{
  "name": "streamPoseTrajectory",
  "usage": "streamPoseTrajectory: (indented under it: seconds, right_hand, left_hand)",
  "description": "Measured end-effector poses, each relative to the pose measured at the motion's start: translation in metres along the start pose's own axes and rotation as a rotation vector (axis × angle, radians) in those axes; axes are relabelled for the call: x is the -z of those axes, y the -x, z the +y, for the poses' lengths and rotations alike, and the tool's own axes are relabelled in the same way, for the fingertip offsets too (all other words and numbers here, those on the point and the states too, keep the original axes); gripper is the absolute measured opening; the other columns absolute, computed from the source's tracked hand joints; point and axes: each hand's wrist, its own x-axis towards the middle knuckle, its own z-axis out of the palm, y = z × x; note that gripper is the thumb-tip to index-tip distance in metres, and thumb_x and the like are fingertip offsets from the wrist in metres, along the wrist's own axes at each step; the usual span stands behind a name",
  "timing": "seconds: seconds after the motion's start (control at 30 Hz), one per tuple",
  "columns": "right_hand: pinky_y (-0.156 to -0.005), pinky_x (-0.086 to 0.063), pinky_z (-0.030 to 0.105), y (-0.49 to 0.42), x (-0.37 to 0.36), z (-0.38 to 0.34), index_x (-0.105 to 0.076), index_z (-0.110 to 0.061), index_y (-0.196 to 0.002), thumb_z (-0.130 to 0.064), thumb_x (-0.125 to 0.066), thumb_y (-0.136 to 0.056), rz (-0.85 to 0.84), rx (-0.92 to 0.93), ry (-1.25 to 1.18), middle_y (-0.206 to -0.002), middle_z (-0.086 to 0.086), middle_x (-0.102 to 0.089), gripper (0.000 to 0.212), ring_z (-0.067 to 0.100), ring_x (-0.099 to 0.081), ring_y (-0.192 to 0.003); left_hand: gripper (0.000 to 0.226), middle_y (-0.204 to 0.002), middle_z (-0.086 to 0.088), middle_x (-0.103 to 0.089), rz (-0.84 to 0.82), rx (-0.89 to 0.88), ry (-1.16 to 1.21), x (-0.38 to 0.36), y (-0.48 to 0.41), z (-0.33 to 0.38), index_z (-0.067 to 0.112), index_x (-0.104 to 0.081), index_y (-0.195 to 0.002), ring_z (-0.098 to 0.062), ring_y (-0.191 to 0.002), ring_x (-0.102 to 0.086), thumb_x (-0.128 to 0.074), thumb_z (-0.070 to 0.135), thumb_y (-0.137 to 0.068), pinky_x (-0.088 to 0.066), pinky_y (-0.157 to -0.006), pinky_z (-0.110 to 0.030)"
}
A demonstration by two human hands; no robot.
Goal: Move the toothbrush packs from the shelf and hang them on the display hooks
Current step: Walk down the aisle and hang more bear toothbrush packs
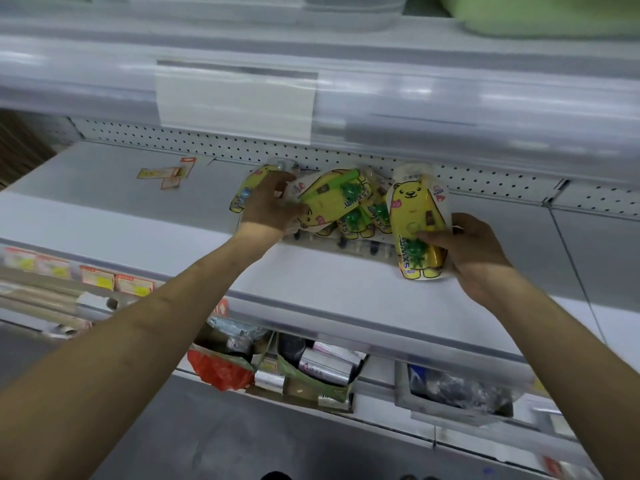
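While both arms stretch out over the white shelf (311, 271), I can see from my end that the two hands are well apart, and each has hold of a toothbrush pack. The left hand (273, 202) has its back to the camera. Its fingers are curled over the edge of a tilted pack (332, 199) that lies on top of the pile of packs (360, 216), at the back of the shelf against the pegboard (207, 143). One more pack (247, 192) pokes out to the left, behind that hand.

The right hand (474, 247) grips an upright pack (415, 216) by its lower right side, thumb across the front and fingers behind. This pack is yellow and bear-shaped with a green toy inside, and it stands just right of the pile with its top in front of the pegboard. I cannot tell whether its bottom edge touches the shelf.

A few loose price tags (166, 174) lie further left on the shelf. A clear label holder (235, 98) hangs from the shelf above (motion blur smears it). Below the shelf edge I can see a red bag (218, 370) and green cardboard boxes (311, 379) of goods.
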Motion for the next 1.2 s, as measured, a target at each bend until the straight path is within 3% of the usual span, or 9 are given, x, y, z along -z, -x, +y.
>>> streamPoseTrajectory:
  seconds: [0.03,0.17,0.33,0.5,0.67,0.73,0.87,1.03,1.2]
  right_hand:
    - [-0.094,-0.061,0.055,0.004,-0.001,0.0,-0.073,-0.009,-0.115,-0.003,-0.087,-0.079,0.004,0.004,-0.008,-0.109,0.009,-0.08,0.039,0.032,-0.077,-0.1]
    - [-0.089,-0.062,0.044,0.025,-0.004,-0.003,-0.071,-0.003,-0.121,-0.002,-0.085,-0.08,0.035,0.03,-0.012,-0.111,0.011,-0.078,0.044,0.03,-0.077,-0.1]
    - [-0.068,-0.058,0.025,0.05,-0.006,-0.002,-0.068,-0.009,-0.116,0.002,-0.083,-0.081,0.085,0.035,-0.036,-0.101,0.0,-0.077,0.039,0.017,-0.076,-0.088]
    - [-0.066,-0.061,0.025,0.064,-0.012,0.005,-0.068,-0.003,-0.117,0.008,-0.077,-0.084,0.086,0.025,-0.073,-0.1,0.004,-0.078,0.036,0.015,-0.079,-0.083]
    - [-0.095,-0.061,0.046,0.073,-0.005,0.015,-0.067,-0.002,-0.124,0.0,-0.076,-0.09,0.087,0.011,-0.111,-0.109,0.009,-0.08,0.035,0.028,-0.078,-0.102]
    - [-0.101,-0.058,0.049,0.079,0.0,0.017,-0.066,-0.004,-0.126,-0.005,-0.075,-0.092,0.091,0.002,-0.126,-0.113,0.008,-0.08,0.035,0.028,-0.077,-0.106]
    - [-0.103,-0.057,0.054,0.096,0.012,0.021,-0.068,-0.008,-0.12,-0.004,-0.074,-0.094,0.161,-0.02,-0.159,-0.115,0.009,-0.079,0.027,0.028,-0.076,-0.107]
    - [-0.101,-0.057,0.06,0.119,0.025,0.023,-0.067,-0.009,-0.122,-0.007,-0.073,-0.096,0.22,-0.071,-0.195,-0.114,0.009,-0.079,0.027,0.032,-0.077,-0.106]
    - [-0.11,-0.049,0.059,0.142,0.05,0.02,-0.068,-0.014,-0.123,-0.016,-0.066,-0.102,0.249,-0.085,-0.235,-0.116,0.009,-0.078,0.021,0.032,-0.074,-0.111]
  left_hand:
    - [0.055,-0.119,0.001,-0.062,0.003,-0.006,0.041,0.004,0.006,0.001,0.018,-0.063,-0.133,-0.007,-0.094,-0.062,-0.084,0.007,-0.083,-0.05,-0.059,-0.011]
    - [0.057,-0.124,-0.003,-0.066,0.05,-0.05,0.278,0.026,0.02,0.003,0.025,-0.061,-0.125,-0.019,-0.107,-0.068,-0.085,0.0,-0.08,-0.064,-0.081,-0.037]
    - [0.042,-0.096,-0.001,-0.074,0.122,0.017,0.563,0.042,0.018,0.018,0.015,-0.065,-0.114,-0.014,-0.075,-0.071,-0.082,-0.005,-0.081,-0.058,-0.064,-0.029]
    - [0.017,-0.093,-0.012,-0.076,-0.011,0.107,0.658,0.024,0.025,0.017,0.01,-0.076,-0.1,-0.028,-0.081,-0.072,-0.082,0.006,-0.084,-0.062,-0.072,-0.044]
    - [0.024,-0.099,0.001,-0.081,-0.2,0.142,0.618,-0.002,0.043,0.005,0.015,-0.075,-0.102,-0.02,-0.089,-0.077,-0.077,-0.003,-0.087,-0.063,-0.076,-0.039]
    - [0.036,-0.112,-0.006,-0.08,-0.294,0.185,0.62,-0.008,0.053,-0.008,0.009,-0.07,-0.118,-0.03,-0.103,-0.076,-0.076,-0.007,-0.086,-0.063,-0.088,-0.05]
    - [0.038,-0.111,-0.015,-0.078,-0.476,0.209,0.626,-0.018,0.075,-0.022,0.011,-0.071,-0.113,-0.032,-0.101,-0.075,-0.071,-0.015,-0.086,-0.062,-0.092,-0.05]
    - [0.037,-0.117,-0.021,-0.076,-0.488,0.254,0.532,-0.027,0.086,-0.013,-0.004,-0.064,-0.126,-0.041,-0.107,-0.074,-0.074,-0.002,-0.091,-0.06,-0.092,-0.06]
    - [0.028,-0.116,-0.015,-0.078,-0.515,0.22,0.563,-0.046,0.097,0.03,0.0,-0.069,-0.124,-0.03,-0.107,-0.075,-0.068,-0.002,-0.096,-0.058,-0.1,-0.048]
